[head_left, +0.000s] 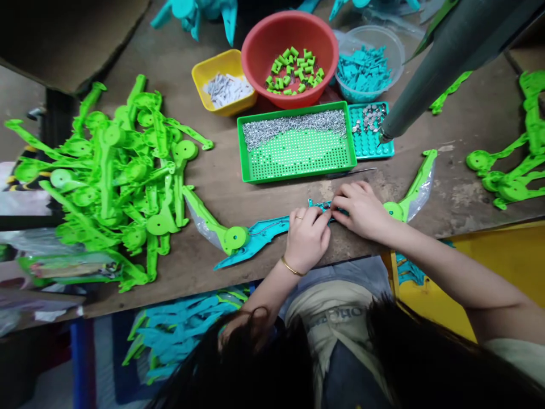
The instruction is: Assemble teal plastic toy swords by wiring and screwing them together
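Observation:
A toy bow of turquoise plastic (pixel 268 230) lies across the table in front of me, with a light green limb at each end. Its left limb (pixel 213 227) and right limb (pixel 413 196) both have a clear plastic film on them. My left hand (pixel 307 236), with a bangle at the wrist, is closed around the bow's middle, fingers bent onto it. Pinched together over the same middle part are the fingers of my right hand (pixel 360 211). Whatever small thing those fingertips may hold is hidden. The bow's centre is mostly covered by both hands.
Behind the hands stand a green tray (pixel 298 170) of small metal screws, a turquoise tray (pixel 374 149), a red bowl (pixel 292 25), a yellow tub (pixel 208 105) and a clear tub (pixel 398 51). Green limbs (pixel 113 165) heap up left. A grey pole (pixel 443 62) slants in at right.

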### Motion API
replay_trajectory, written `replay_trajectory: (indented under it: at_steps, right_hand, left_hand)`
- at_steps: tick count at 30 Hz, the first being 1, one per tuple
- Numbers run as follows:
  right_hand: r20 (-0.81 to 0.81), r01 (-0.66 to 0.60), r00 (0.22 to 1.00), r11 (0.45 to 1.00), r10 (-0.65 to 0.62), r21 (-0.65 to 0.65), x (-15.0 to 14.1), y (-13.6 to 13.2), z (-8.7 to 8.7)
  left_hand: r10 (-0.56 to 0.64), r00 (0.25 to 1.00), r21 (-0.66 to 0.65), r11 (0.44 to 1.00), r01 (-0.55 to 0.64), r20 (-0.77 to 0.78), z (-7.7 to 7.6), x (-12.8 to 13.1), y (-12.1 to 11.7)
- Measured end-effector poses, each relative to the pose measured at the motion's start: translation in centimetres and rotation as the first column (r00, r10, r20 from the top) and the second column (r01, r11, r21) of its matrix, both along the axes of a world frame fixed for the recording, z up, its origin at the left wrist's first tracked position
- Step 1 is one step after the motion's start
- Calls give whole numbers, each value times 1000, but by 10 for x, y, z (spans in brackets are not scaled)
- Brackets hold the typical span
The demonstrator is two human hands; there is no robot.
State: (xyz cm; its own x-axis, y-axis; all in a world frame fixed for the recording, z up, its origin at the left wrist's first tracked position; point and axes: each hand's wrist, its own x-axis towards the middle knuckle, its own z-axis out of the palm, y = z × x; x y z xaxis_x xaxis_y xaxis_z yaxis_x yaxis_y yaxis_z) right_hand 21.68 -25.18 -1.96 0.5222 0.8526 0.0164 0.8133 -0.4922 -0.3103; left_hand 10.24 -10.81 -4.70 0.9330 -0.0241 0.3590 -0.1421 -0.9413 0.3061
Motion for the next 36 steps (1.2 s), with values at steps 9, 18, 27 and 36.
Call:
replay_trajectory:
  at_steps: [9, 18, 27, 36]
  right_hand:
    - [-262, 259, 946, 932, -191, 255, 21, -55, 31]
    - [-108, -13, 994, 999, 16, 33, 10, -51, 11]
    - [-54, -201, 979, 977, 197, -74, 31, -59, 14]
    - [76, -112, 991, 994, 111, 1, 19, -64, 18]
  left_hand:
    - [-72, 997, 193, 978, 74, -21, 2, -11, 4]
    - [-63, 997, 242, 969, 52, 35, -3, -13, 2]
    - [-36, 999, 214, 976, 28, 36, -7, -13, 1]
    - [-40, 998, 8, 999, 39, 41, 43, 2, 46]
